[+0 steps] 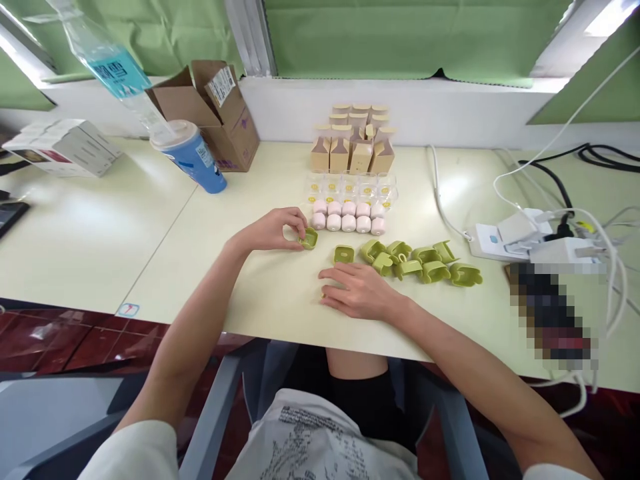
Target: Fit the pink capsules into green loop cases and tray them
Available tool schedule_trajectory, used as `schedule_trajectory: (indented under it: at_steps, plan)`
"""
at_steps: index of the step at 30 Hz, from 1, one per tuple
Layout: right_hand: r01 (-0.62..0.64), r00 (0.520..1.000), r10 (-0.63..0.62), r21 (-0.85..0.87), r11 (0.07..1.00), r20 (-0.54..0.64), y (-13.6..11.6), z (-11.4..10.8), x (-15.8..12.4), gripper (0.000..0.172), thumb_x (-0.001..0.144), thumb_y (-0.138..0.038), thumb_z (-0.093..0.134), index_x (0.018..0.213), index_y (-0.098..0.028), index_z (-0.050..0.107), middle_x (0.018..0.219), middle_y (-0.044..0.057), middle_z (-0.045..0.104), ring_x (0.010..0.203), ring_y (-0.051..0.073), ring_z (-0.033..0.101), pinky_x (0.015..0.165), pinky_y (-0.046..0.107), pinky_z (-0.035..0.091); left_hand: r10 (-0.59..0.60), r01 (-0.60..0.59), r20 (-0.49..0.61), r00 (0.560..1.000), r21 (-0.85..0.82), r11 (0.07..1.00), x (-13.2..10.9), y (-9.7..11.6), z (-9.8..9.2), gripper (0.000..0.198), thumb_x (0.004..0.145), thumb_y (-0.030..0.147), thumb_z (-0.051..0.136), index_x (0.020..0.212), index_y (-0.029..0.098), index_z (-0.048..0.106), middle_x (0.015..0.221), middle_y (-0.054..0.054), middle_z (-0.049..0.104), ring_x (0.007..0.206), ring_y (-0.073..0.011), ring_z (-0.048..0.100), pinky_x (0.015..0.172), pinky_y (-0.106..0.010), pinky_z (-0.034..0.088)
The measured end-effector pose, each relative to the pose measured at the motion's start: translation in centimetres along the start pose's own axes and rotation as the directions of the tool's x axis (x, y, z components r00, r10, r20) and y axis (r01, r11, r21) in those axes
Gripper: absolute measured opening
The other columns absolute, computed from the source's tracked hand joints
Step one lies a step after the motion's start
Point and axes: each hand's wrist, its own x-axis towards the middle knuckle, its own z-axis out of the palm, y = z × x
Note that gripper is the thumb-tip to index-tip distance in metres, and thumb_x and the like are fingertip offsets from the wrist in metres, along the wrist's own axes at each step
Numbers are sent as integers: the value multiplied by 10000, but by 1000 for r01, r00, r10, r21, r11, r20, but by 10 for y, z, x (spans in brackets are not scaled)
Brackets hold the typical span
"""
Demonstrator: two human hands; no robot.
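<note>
My left hand [280, 230] pinches a small green case part [309, 239], hollow side up, between thumb and fingertips just above the table. My right hand [357, 291] rests low over the table, palm down. Its thumb and index fingertip come together around a tiny yellowish bit, too small to make out. Just beyond its fingers lies another green case part [344, 254], flat with a slot in it. To the right, several green case shells [435, 271] lie in a loose cluster. Behind the hands, small pink-white rounded cases [349, 223] stand in two rows.
Clear plastic trays [349, 183] with yellow stickers and open small cartons [350, 157] stand at the back. Left are a blue cup [197, 160], a tilted bottle [117, 70], a cardboard box [230, 120] and white boxes [65, 147]. A power strip [493, 243] with cables lies right.
</note>
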Motion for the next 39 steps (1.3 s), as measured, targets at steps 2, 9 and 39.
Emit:
schedule_trajectory:
  at_steps: [2,9,39]
  plan:
    - [-118,993,114,-110,987,-44,5,-7,0,146,1077,-275,689,1008,-187,782,1206,107,794,1038,244,635,857,379,499,-17,17,-7,1000,50,999,1,0,1,282,864,486,817,877,209,762,1117,-83,742,997,-215,714,968,-365,568]
    - [-287,944,326,-367,885,48,14,-3,1,316,1051,-246,678,1349,-166,746,1166,149,776,1091,342,572,899,478,445,-168,165,37,985,67,984,-3,-1,-6,412,827,435,775,1144,212,636,1138,-64,736,920,-191,663,861,-333,549]
    - [-422,563,732,628,654,-384,13,-7,4,86,985,-167,724,968,-237,678,1148,92,678,917,203,738,683,334,650,372,-482,-444,815,-165,860,18,71,83,577,884,423,939,1429,355,760,1235,-106,754,1096,-217,719,812,-295,652]
